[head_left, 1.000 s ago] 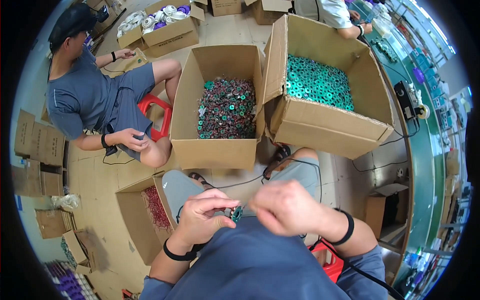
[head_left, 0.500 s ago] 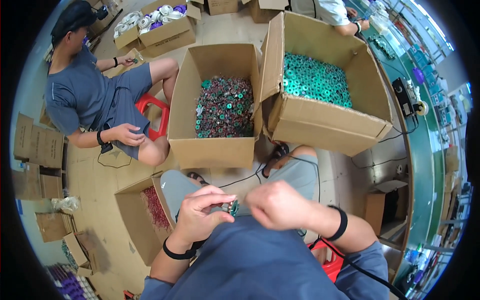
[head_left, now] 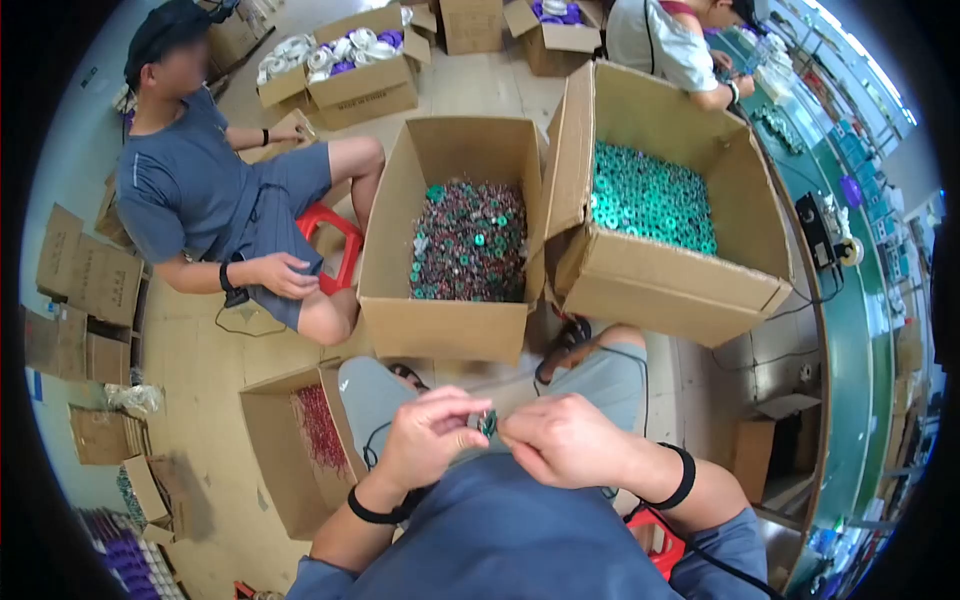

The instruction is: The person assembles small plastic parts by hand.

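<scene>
Along the right side of the frame runs a long green workbench (head_left: 848,330), equipment set on it. At upper left, a seated co-worker (head_left: 200,190) in grey-blue sits side-on by the cartons, presumably placed to share access.

Upper right of centre: largest carton (head_left: 670,285), flaps up, holding green ring-shaped pieces (head_left: 655,200). Just beside it at upper centre: second carton (head_left: 440,328), with a mixed heap (head_left: 470,240) of green discs and reddish bits. Both open upward, just beyond the wearer's knees; likely sited so for reach from a seat. Lower left: smaller box (head_left: 275,440) beside the wearer's leg, containing thin red pieces (head_left: 322,430); its low position probably suits the left arm.

Lower centre: both hands meet above the lap, close but not clasped. Left hand (head_left: 425,440) pinches a small green part (head_left: 488,424) between thumb and fingers, edge-on to the view; grip appears chosen to leave its right side free. Right hand (head_left: 565,440) is curled, fingertips just beside the part. Cannot tell whether they touch it or hold something finer; the knuckles hide this.
</scene>
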A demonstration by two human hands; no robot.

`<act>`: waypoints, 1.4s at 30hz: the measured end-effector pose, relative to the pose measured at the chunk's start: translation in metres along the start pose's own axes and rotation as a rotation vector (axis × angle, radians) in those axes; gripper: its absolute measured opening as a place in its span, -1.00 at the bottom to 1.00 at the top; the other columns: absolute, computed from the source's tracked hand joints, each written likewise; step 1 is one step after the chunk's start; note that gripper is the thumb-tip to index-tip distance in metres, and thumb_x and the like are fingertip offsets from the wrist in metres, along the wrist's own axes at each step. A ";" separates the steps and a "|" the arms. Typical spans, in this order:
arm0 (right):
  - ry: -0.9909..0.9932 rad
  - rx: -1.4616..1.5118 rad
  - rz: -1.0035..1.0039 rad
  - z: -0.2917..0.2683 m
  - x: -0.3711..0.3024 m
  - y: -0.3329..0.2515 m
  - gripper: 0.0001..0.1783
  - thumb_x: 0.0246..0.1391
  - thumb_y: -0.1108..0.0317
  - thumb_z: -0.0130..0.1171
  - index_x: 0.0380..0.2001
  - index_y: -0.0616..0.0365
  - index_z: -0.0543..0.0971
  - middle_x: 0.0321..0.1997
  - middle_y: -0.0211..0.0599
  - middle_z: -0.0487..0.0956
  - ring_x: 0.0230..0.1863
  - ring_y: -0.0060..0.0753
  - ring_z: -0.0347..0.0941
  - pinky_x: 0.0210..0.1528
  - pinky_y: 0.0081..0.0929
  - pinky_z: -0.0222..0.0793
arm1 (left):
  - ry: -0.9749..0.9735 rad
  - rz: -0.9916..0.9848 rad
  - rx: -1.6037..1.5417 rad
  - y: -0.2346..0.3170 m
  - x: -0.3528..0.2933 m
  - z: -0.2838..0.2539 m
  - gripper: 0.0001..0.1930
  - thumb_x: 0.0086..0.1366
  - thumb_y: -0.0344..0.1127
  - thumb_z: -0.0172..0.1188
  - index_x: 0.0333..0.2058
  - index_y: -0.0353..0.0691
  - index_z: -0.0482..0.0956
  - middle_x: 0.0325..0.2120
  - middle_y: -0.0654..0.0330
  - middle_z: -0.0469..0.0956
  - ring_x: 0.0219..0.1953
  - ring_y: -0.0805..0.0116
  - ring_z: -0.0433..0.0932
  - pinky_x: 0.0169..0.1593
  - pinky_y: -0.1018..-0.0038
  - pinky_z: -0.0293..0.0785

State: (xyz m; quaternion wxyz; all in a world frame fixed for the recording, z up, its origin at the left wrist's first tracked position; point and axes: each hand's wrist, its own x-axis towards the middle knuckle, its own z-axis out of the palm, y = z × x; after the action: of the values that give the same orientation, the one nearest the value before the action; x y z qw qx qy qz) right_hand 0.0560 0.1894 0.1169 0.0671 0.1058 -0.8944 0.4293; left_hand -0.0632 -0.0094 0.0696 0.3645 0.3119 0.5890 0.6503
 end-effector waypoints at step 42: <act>-0.336 0.133 0.422 0.107 0.006 0.062 -0.84 0.23 0.43 0.17 -0.36 0.25 0.67 -0.53 -0.19 0.66 -0.53 -0.34 0.61 -0.41 -0.43 0.50 | 1.239 -0.103 -0.747 -0.143 -0.204 -0.205 -0.65 0.39 -0.49 0.15 0.14 -0.33 0.49 -0.17 0.14 0.63 -0.08 0.23 0.64 0.11 0.30 0.59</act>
State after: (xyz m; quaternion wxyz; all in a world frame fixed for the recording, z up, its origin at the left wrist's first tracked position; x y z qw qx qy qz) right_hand 0.0315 0.1421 0.0049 -0.1801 -0.0091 -0.8651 0.4680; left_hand -0.1089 -0.2863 -0.0906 0.0764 -0.2872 0.4401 0.8473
